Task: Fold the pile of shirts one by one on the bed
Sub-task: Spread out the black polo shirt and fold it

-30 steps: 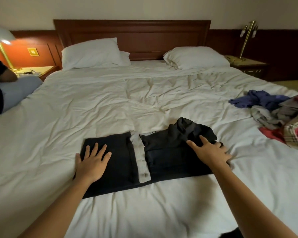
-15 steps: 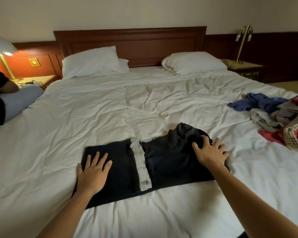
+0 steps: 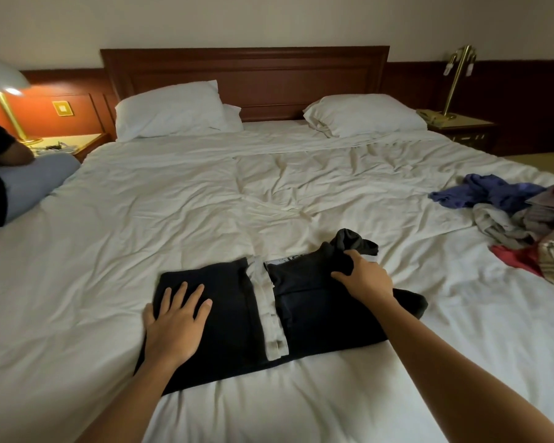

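A black shirt with a white button strip down its middle lies partly folded on the white bed, near the front. My left hand rests flat on its left part, fingers straight. My right hand grips a bunched fold of black fabric at the shirt's upper right corner, fingers curled into it. A pile of unfolded shirts, blue, grey, red and plaid, lies at the bed's right edge.
Two white pillows lean against the wooden headboard. A person sits at the bed's left edge. Nightstands with brass lamps stand on both sides. The wrinkled sheet stretches wide behind the black shirt.
My right hand has gone from resting on the shirt's right part to curling into and bunching the fabric at its upper right corner. The left hand stays flat in place.
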Motion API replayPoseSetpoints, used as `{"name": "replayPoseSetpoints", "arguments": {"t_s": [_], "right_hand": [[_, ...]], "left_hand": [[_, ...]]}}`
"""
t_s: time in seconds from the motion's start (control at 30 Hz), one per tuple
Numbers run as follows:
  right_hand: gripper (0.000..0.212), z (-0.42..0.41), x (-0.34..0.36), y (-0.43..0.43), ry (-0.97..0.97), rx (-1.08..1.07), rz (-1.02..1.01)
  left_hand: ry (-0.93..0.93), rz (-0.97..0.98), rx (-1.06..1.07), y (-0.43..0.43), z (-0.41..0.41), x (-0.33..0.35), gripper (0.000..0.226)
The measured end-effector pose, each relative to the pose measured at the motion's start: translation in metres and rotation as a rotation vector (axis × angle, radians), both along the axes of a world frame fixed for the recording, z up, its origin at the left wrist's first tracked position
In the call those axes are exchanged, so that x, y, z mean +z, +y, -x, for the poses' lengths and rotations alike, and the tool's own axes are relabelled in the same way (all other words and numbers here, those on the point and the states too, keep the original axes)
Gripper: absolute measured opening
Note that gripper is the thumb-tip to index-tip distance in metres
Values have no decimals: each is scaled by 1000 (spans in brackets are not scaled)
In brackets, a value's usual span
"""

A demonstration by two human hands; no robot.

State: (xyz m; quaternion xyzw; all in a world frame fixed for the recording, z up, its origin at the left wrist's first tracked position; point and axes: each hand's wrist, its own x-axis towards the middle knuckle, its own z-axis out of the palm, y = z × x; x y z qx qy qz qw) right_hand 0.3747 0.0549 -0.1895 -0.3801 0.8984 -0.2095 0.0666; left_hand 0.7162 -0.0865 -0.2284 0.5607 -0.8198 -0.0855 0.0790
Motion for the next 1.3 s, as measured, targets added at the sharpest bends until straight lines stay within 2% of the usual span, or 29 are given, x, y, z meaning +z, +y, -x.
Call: {"name": "replayPoseSetpoints", "arguments": {"t_s": [0.13,0.23,0.3,0.37,0.43,0.47,0.5,0.53,0.57,0.6,0.67,0.73,0.77,0.83,0.9,1.0,1.1,1.13,1.2,1.23,1.3], "right_hand": [[51,-5,21,-3,-75,2,115],[35,-36,64,-19,12,55,231],[34,-78,94,-40,128,157,248],[44,-134,119,-65,150,353,171],[62,-191,135,-85,-60,587,12],[69,-213,141,-93,-247,665,-69],[71,-228,144,-99,-437,703,-124],[68,-237,144,-102,-592,708,-126],[62,-240,142,-103,-674,698,-77],[53,-238,136,-102,-674,673,9],[42,-220,114,-94,-490,591,178],[43,-197,83,-80,-288,550,229],[46,-185,65,-71,-214,562,192],[53,-170,30,-57,-95,606,3],[57,-165,5,-50,8,618,-171],[59,-166,4,-54,27,631,-168],[58,-169,14,-62,-4,670,-96],[55,-170,16,-63,-24,691,-99],[54,-167,20,-65,-100,690,-139],[55,-163,23,-69,-144,645,-123],[45,-146,25,-86,-124,494,-4]], "left_hand": [[-5,-18,2,0,-1,3,55],[81,-73,-10,-1,-4,11,52],[337,-130,1,-4,-8,21,48],[748,-272,38,-3,-15,35,44],[1180,-494,93,-2,-25,47,46],[1340,-614,140,-1,-31,53,49],[1424,-706,214,-3,-37,56,51],[1414,-755,268,-6,-44,59,56],[1310,-779,289,-10,-51,60,61],[1193,-789,297,-12,-55,60,67],[1082,-825,243,-15,-57,56,68],[1027,-781,202,-13,-52,52,44],[955,-709,191,-13,-49,52,35],[861,-594,203,-14,-43,53,34],[915,-567,232,-19,-45,54,29],[1091,-540,255,-29,-57,62,34],[1147,-442,257,-34,-70,74,33],[1102,-423,242,-34,-74,74,31],[879,-455,197,-30,-82,71,30],[779,-511,185,-26,-86,69,38],[637,-611,175,-25,-92,69,71]]}}
